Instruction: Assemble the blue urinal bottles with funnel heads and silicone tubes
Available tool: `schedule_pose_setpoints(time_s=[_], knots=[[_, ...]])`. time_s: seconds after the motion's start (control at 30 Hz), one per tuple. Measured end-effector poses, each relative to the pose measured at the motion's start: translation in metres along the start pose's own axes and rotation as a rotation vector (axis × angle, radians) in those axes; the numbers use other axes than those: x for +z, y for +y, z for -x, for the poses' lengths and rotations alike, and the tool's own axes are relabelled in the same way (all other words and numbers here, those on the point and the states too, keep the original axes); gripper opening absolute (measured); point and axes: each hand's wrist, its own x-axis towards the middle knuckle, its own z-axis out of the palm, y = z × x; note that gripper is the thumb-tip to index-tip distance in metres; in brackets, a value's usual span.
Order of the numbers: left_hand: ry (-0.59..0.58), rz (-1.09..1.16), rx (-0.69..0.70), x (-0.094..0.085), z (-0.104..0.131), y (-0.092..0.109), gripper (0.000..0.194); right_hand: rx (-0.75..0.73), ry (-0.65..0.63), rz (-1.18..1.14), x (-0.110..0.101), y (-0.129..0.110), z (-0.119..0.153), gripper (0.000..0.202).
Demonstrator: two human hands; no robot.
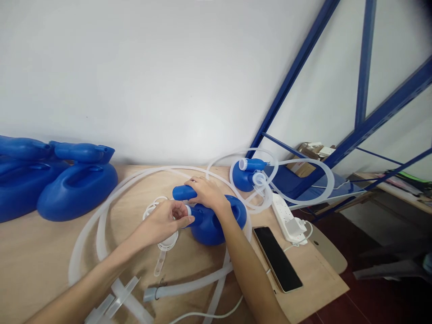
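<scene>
A blue plastic bottle with a loop handle [213,229] lies on the wooden table in front of me, its mouth turned to the left. My left hand [168,219] has its fingers curled round a white ring [188,210] at that mouth. On top of the bottle, my right hand [206,191] grips a smaller blue cylindrical piece [184,192], whose rounded end sticks out to the left. Beneath the left hand lie thin white round caps with a strap [168,243]. A clear hose [199,283] with a grey end fitting runs below both hands.
More blue bottles [79,191] stand at the left. At the back right is another blue bottle [243,179] with coiled hose. A phone [278,258] and a power strip [285,218] lie near the table's right edge. Blue metal shelving [297,90] rises beyond.
</scene>
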Motion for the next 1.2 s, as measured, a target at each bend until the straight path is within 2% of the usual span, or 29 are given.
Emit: schedule_pose_setpoints(time_s=[0.2,0.4,0.77,0.87,1.0,1.03,1.1,1.2], knots=[[0.073,0.128,-0.033,0.011,0.004,-0.005,0.042,0.007,0.018,0.0,0.003,0.001,0.001,0.055],[0.172,0.131,0.023,0.025,0.01,-0.004,0.036,0.027,0.014,0.018,0.003,-0.001,0.001,0.056],[0.098,0.047,-0.078,0.017,0.015,-0.001,0.037,0.025,0.033,0.032,0.006,0.0,0.002,0.054],[0.052,0.076,-0.07,0.008,0.017,0.0,0.04,0.024,0.043,0.022,0.007,0.0,0.002,0.053],[-0.004,-0.013,0.033,-0.02,0.016,-0.002,0.045,-0.035,0.054,-0.047,0.004,0.0,0.002,0.056],[0.013,-0.076,0.066,-0.029,0.014,-0.003,0.047,-0.061,0.056,-0.081,0.003,0.0,0.002,0.056],[0.121,-0.25,0.104,-0.045,0.009,-0.01,0.052,-0.106,0.067,-0.152,0.003,0.002,0.002,0.056],[0.263,-0.463,0.083,-0.059,-0.002,-0.029,0.06,-0.15,0.048,-0.2,0.003,0.005,0.001,0.056]])
